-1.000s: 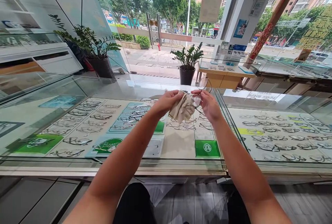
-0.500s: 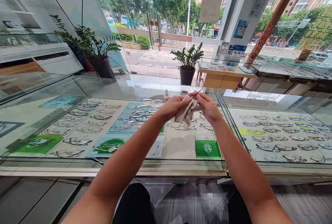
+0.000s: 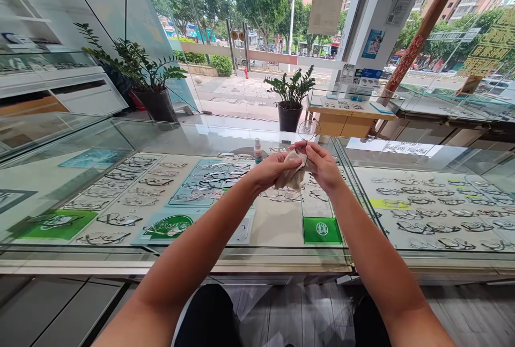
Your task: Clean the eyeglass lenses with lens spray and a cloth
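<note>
Above the glass counter both of my hands are together, closed around a pair of glasses and a cloth. Pinched in my left hand [image 3: 277, 168] is a crumpled beige cleaning cloth [image 3: 293, 175], pressed against one lens. My right hand [image 3: 323, 165] grips the thin-framed glasses [image 3: 308, 130]; one round lens sticks up above the fingers, and the other is covered by cloth and fingers. Just behind my left hand a small spray bottle [image 3: 258, 150] with a white top stands upright on the counter.
Under the glass top of the display counter [image 3: 277, 229] lie rows of spectacle frames [image 3: 118, 220]. A second glass case [image 3: 426, 175] adjoins on the right. Beyond are a potted plant [image 3: 290, 116], another large plant [image 3: 155, 101] and a wooden table [image 3: 346, 122].
My left hand has shifted slightly right and down, bunching the cloth closer over the lens. The glasses have turned a little, and more of the spray bottle shows.
</note>
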Motion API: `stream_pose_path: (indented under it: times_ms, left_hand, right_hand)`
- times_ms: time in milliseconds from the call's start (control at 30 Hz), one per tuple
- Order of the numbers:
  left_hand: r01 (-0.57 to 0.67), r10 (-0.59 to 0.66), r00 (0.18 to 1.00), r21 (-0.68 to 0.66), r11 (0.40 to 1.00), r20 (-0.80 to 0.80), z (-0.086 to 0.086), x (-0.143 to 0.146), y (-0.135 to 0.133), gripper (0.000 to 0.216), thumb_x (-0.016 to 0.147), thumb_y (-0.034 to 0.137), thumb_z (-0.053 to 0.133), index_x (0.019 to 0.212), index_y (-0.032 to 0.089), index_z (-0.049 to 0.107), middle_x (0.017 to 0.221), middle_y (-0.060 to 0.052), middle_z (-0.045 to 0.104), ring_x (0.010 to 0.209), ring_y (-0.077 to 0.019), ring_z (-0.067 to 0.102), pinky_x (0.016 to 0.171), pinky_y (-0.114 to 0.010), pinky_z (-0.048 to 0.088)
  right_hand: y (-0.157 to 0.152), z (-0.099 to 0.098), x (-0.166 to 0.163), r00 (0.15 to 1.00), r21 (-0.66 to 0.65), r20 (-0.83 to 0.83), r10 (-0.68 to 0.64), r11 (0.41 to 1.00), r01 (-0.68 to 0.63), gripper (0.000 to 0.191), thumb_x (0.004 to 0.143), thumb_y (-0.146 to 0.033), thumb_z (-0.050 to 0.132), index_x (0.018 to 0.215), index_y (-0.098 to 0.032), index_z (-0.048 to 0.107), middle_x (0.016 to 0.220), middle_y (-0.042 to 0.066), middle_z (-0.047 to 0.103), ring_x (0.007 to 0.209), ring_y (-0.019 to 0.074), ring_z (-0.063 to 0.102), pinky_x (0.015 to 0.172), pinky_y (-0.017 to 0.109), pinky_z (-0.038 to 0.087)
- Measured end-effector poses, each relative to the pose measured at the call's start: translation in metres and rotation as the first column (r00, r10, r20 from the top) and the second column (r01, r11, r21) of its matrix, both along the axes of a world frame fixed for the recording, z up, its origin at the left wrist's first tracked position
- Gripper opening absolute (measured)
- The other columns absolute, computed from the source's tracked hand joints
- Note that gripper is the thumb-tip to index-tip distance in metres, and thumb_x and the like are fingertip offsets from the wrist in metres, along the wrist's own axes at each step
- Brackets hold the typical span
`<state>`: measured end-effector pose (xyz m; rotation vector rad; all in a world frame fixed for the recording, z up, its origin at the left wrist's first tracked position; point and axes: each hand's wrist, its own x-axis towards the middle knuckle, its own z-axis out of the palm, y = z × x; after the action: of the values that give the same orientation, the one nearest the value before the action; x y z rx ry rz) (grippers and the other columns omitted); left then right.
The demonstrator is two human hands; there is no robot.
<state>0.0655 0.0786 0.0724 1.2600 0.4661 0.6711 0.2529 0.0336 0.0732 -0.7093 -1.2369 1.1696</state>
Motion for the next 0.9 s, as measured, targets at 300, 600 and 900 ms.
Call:
stream_pose_path:
  times_ms: [300, 600, 900]
  left_hand:
    - [-0.045, 0.042, 0.998, 0.065, 0.997, 0.049, 0.000, 0.005, -0.008, 0.062, 0.072, 0.059, 0.107, 0.098, 0.013, 0.074, 0.082, -0.004, 0.073, 0.068, -0.0129, 0.065, 0.065, -0.026, 0.049]
    - [-0.195, 0.179, 0.975, 0.114, 0.974, 0.131, 0.000, 0.015, -0.019, 0.070, 0.067, 0.059, 0.109, 0.109, 0.013, 0.076, 0.091, -0.005, 0.078, 0.077, -0.0142, 0.069, 0.072, -0.026, 0.051]
    - [-0.268, 0.247, 0.960, 0.163, 0.950, 0.133, 0.000, 0.019, -0.018, 0.069, 0.069, 0.069, 0.103, 0.100, 0.015, 0.072, 0.082, -0.002, 0.072, 0.071, -0.0125, 0.063, 0.066, -0.026, 0.049]
  right_hand:
    - [0.003, -0.002, 0.000, 0.999, -0.008, -0.028, -0.024, 1.000, 0.023, 0.052, 0.083, -0.072, 0.091, 0.111, -0.030, 0.083, 0.127, 0.006, 0.087, 0.121, 0.0291, 0.078, 0.103, 0.045, 0.065]
    - [0.001, -0.003, -0.004, 0.999, -0.036, -0.039, -0.005, 0.999, 0.004, 0.053, 0.082, -0.072, 0.092, 0.115, -0.031, 0.086, 0.133, 0.006, 0.086, 0.122, 0.0299, 0.077, 0.105, 0.045, 0.065]
    - [0.003, -0.007, -0.009, 0.999, -0.006, -0.036, 0.008, 1.000, -0.008, 0.054, 0.084, -0.072, 0.091, 0.119, -0.031, 0.088, 0.137, 0.006, 0.085, 0.133, 0.0297, 0.075, 0.116, 0.046, 0.062]
